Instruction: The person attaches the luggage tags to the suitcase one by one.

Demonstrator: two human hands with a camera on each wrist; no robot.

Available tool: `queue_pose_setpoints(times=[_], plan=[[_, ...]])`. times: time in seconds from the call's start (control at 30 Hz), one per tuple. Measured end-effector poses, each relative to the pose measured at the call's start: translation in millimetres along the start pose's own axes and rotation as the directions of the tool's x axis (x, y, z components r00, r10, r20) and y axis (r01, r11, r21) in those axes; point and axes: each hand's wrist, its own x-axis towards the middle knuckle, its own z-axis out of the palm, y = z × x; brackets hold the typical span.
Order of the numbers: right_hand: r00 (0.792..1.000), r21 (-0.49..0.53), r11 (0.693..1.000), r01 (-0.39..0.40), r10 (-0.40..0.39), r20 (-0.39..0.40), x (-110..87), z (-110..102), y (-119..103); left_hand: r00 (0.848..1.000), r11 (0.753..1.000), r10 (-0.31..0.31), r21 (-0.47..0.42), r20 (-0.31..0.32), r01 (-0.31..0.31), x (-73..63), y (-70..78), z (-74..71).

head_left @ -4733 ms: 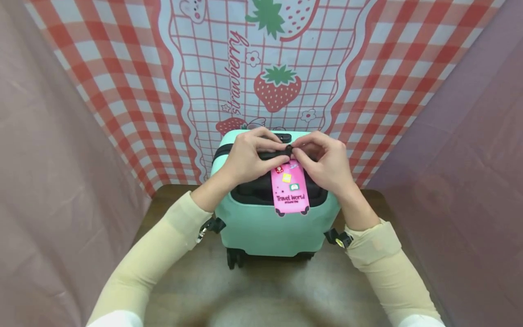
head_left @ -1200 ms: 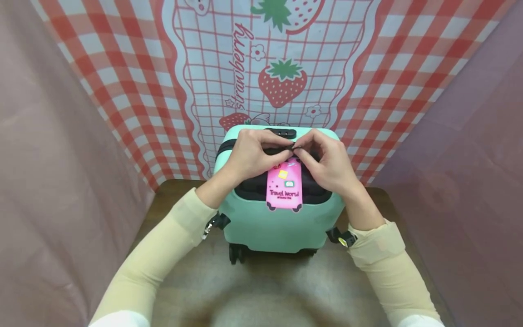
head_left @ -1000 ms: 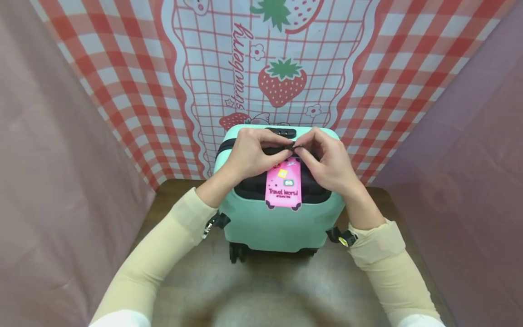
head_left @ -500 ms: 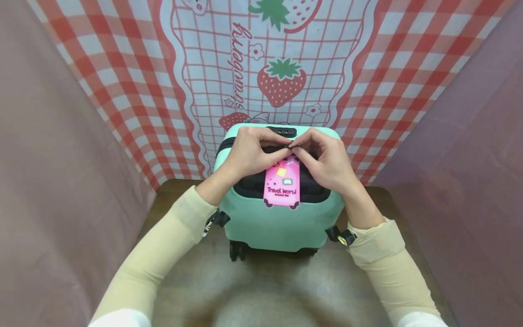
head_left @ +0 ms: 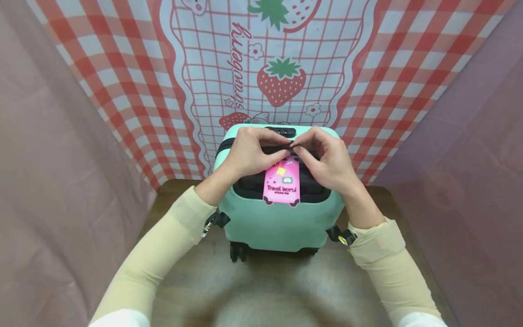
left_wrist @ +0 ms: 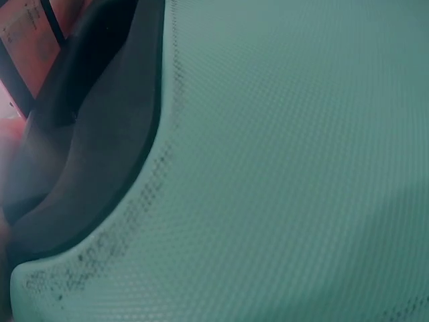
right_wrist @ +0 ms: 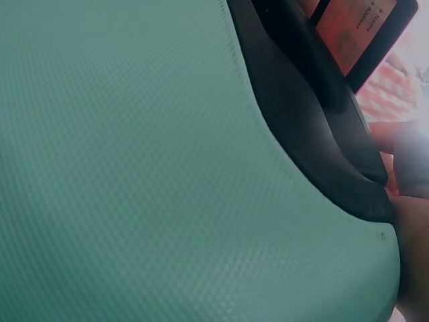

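A mint-green suitcase (head_left: pixel 278 225) stands upright in the head view. Over its black handle area hangs a pink luggage tag (head_left: pixel 282 187) printed "Travel World". My left hand (head_left: pixel 254 152) and right hand (head_left: pixel 330 163) meet just above the tag, thumbs and fingertips pinching its thin dark strap (head_left: pixel 292 146). The fingertips hide most of the strap, so I cannot tell whether it is fastened. In the right wrist view, the tag's back (right_wrist: pixel 358 33) shows a card with "Name" and "Address". The left wrist view mostly shows the suitcase's textured shell (left_wrist: pixel 288 154).
A black combination lock (head_left: pixel 284 132) sits on the suitcase top behind my hands. Black wheels (head_left: pixel 238 251) rest on the brown wooden surface (head_left: pixel 261 290). A strawberry-print cloth (head_left: pixel 282 86) hangs behind, with plain pinkish curtains (head_left: pixel 449 200) at the sides.
Both hands stay at the strap, fingertips shifting slightly. The tag has moved a little left and up in the head view, and its lower edge has risen slightly over the last second.
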Motion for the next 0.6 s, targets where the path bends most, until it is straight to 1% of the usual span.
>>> queue_pose_setpoints(times=[0.1, 0.2, 0.3, 0.43, 0.6], plan=[[1.0, -0.02, 1.0, 0.016, -0.016, 0.015, 0.5, 0.0, 1.2, 1.0, 1.0, -0.011, -0.01, 0.011, 0.011, 0.1, -0.2, -0.3], [0.999, -0.091, 0.995, 0.032, -0.03, 0.024, 0.7, 0.3, 0.9, 1.0, 1.0, -0.022, -0.01, 0.018, 0.023, -0.3, 0.1, 0.1], [1.0, -0.147, 0.989, 0.017, -0.014, 0.021, 0.4, 0.8, -0.6, 1.0, 1.0, -0.025, 0.004, 0.015, 0.025, -1.0, 0.8, 0.6], [1.0, -0.162, 0.987, -0.02, 0.021, 0.006, 0.0, 1.5, -3.2, 1.0, 0.999, -0.003, 0.042, -0.004, 0.003, -1.8, 1.2, 0.8], [1.0, -0.158, 0.987, -0.03, 0.03, -0.006, -0.6, 2.1, -3.7, 0.999, 0.997, 0.037, 0.069, -0.026, -0.035, -1.3, -0.1, 0.6]])
